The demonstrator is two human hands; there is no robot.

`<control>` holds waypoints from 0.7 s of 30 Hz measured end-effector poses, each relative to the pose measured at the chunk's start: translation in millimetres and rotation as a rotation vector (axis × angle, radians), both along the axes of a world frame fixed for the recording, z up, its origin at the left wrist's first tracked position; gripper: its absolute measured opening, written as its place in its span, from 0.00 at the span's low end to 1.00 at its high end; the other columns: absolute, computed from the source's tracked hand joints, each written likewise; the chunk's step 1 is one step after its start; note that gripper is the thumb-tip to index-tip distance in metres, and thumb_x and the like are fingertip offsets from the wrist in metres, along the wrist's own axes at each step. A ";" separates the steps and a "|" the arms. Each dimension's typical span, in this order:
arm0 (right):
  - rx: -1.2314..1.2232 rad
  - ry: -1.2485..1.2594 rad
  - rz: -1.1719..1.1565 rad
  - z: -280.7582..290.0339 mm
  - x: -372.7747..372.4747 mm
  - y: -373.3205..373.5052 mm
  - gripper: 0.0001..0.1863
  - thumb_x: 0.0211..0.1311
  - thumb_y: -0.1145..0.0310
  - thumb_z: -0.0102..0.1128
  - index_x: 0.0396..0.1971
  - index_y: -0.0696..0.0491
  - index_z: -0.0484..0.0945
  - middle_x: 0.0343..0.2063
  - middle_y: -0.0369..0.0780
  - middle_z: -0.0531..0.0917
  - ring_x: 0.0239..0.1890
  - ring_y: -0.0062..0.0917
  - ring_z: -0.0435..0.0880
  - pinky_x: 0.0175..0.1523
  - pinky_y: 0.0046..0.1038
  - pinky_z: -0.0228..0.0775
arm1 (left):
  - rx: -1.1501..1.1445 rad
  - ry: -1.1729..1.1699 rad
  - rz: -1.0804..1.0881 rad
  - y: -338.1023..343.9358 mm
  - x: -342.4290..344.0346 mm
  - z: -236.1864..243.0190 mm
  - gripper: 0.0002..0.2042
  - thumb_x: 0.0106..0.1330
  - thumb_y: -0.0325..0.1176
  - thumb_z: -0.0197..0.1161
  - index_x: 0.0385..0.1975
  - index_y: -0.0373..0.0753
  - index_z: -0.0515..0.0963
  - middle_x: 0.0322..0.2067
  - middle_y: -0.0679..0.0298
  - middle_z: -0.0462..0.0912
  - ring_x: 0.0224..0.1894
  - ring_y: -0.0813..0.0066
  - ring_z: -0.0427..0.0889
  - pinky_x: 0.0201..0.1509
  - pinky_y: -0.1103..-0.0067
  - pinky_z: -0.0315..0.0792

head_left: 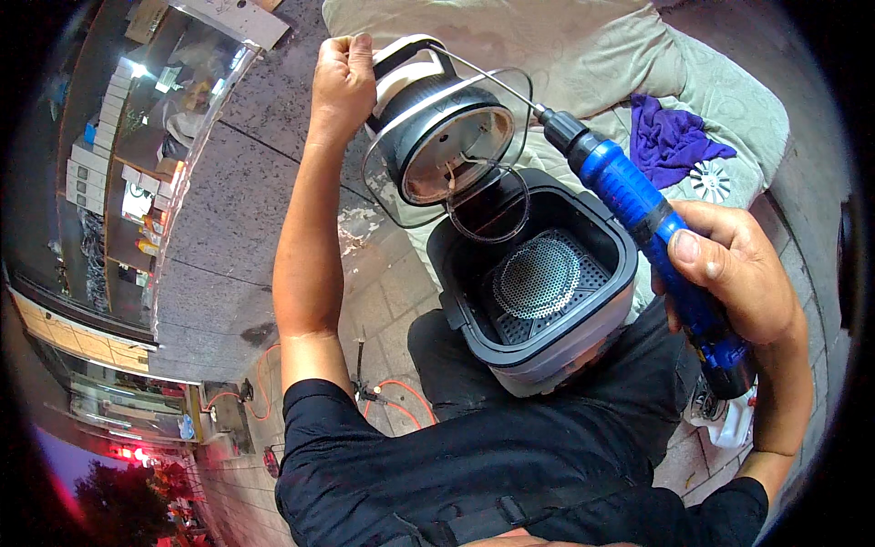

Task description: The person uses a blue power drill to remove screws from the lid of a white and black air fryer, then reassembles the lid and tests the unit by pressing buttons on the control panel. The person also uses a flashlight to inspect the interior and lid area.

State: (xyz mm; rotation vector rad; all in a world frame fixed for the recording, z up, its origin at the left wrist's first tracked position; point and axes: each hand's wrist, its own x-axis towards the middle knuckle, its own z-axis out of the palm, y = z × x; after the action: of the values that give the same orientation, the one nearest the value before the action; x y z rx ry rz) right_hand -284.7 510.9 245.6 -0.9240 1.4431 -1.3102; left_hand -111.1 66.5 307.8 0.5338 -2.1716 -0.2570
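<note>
My left hand [342, 87], fingers closed, grips the handle [401, 56] of a white and black appliance top [410, 109], tipped to show its underside, with a round metal plate, a wire loop and a coiled element ring [488, 232] hanging below. My right hand [725, 273] is wrapped round a blue cylindrical power screwdriver [620, 182]; its long thin bit [492, 75] reaches up-left to the top of the handle. Between my legs stands an open dark appliance body [620, 292], a perforated metal disc [536, 273] inside it.
Pale cushions [583, 46] lie behind, with a purple cloth [665, 137] and white fan wheel [711, 180] on them. A glass-fronted shop with shelves [128, 182] is at left. Orange cables [406, 392] run over the paving. A white bag [729, 428] sits at right.
</note>
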 end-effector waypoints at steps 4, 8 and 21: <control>-0.015 -0.008 0.013 -0.6 -1.4 -0.8 0.32 0.72 0.41 0.67 0.49 0.60 0.83 0.31 0.38 0.85 0.26 0.21 0.85 0.32 0.24 0.78 | -0.029 0.009 -0.008 -1.9 0.1 -0.2 0.22 0.85 0.48 0.60 0.51 0.29 0.78 0.37 0.56 0.87 0.40 0.70 0.85 0.48 0.72 0.80; 0.019 -0.039 0.017 2.4 -0.9 -2.1 0.30 0.72 0.45 0.68 0.51 0.61 0.83 0.31 0.36 0.84 0.29 0.18 0.83 0.36 0.23 0.76 | 0.034 0.005 -0.018 -3.4 1.8 -0.9 0.22 0.85 0.48 0.60 0.51 0.29 0.78 0.38 0.57 0.86 0.40 0.72 0.84 0.47 0.74 0.80; -0.009 0.086 0.024 21.8 0.5 0.9 0.25 0.76 0.50 0.68 0.51 0.60 0.84 0.31 0.30 0.80 0.34 0.12 0.75 0.39 0.22 0.67 | 0.142 0.055 -0.095 -12.1 6.7 -4.0 0.20 0.84 0.46 0.63 0.50 0.30 0.79 0.37 0.60 0.86 0.39 0.76 0.83 0.45 0.76 0.79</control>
State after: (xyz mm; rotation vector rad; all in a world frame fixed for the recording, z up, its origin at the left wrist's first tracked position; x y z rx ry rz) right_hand -284.2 511.8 267.4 -1.0111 1.4882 -1.2732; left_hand -104.4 54.4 303.8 0.4971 -2.1390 -0.4750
